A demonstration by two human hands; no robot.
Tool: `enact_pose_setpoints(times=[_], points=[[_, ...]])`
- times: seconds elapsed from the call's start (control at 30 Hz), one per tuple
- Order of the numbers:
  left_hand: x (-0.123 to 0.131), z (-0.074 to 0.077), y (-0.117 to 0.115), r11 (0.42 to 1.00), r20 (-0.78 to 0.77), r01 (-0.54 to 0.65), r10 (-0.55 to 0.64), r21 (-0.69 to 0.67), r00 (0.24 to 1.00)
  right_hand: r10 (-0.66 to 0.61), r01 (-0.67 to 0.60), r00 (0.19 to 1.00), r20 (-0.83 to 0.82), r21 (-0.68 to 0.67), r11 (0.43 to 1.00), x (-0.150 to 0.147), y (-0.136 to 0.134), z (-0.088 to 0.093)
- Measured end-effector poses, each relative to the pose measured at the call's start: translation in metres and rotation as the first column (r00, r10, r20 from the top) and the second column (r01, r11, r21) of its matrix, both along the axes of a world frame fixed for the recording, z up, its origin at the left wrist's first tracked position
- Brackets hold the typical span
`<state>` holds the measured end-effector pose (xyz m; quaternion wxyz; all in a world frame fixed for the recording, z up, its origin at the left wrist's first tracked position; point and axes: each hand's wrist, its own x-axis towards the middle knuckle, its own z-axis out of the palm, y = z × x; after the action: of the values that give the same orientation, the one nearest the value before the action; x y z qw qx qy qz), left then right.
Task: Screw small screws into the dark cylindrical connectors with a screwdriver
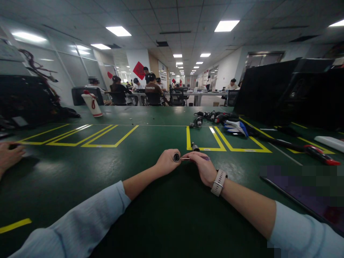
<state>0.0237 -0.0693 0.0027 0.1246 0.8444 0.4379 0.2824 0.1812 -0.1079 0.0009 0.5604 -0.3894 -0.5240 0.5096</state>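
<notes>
My left hand (166, 164) is closed around a dark cylindrical part (176, 157), its round, metal-rimmed end facing me. Between the fingers of my right hand (204, 169) is a thin screwdriver (205, 158) with a purplish handle. Its slim shaft points left and reaches the cylindrical part; whether the tip sits inside it I cannot tell. Just beyond my right fingers lies a small metal fitting (195, 147), partly hidden by the hand. Both hands are held close together above the green table (150, 215).
Cables and metal connectors (199, 121) lie ahead right, beside blue-and-white gloves (235, 128). A red-and-black tool (319, 154) and a tablet-like slab (295, 193) are at right. A white cup (92, 104) stands at back left. Another person's hand (10, 154) rests at far left.
</notes>
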Motion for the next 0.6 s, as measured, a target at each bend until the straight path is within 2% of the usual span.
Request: enact_pose_setpoints(times=[0.1,0.2,0.3,0.43,0.6], points=[[0.001,0.001,-0.003,0.996,-0.116,-0.063,0.069,0.056,0.991,-0.056,0.053,0.996,0.073,0.037,0.998,-0.002,-0.003,0.002],[0.004,0.002,-0.006,0.989,-0.218,-0.117,0.135,0.094,0.967,-0.135,0.106,0.968,0.213,0.142,0.984,-0.003,-0.007,0.005],[0.004,0.0,-0.008,0.987,-0.247,-0.117,0.14,0.108,0.959,-0.138,0.086,0.945,0.298,0.18,0.98,-0.002,-0.008,0.005],[0.001,-0.001,-0.006,0.993,-0.196,-0.055,0.075,0.104,0.978,-0.028,0.023,0.989,0.145,0.041,0.999,0.0,-0.003,0.001],[0.0,-0.001,-0.001,0.998,0.011,0.0,-0.001,0.056,1.0,0.037,-0.039,0.999,-0.03,-0.066,0.997,0.002,0.003,-0.003]])
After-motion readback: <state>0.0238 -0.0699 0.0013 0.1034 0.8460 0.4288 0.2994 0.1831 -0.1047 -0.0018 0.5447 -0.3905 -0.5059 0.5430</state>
